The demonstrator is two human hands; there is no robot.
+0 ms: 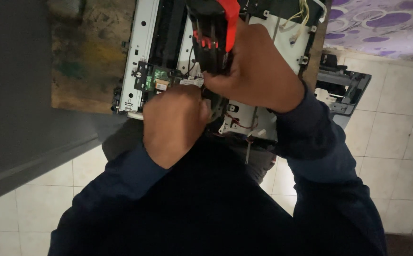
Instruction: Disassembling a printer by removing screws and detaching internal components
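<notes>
My right hand grips a black and red power screwdriver, held upright over an opened machine chassis of grey metal. My left hand is closed just below the tool's tip, against the near edge of the chassis; what it pinches is hidden. A small green circuit board sits just left of the tool. Loose wires run along the far right of the chassis.
The chassis lies on a worn wooden board. A grey plastic machine part rests on the pale tiled floor to the right. A dark wall stands to the left, patterned purple cloth at top right.
</notes>
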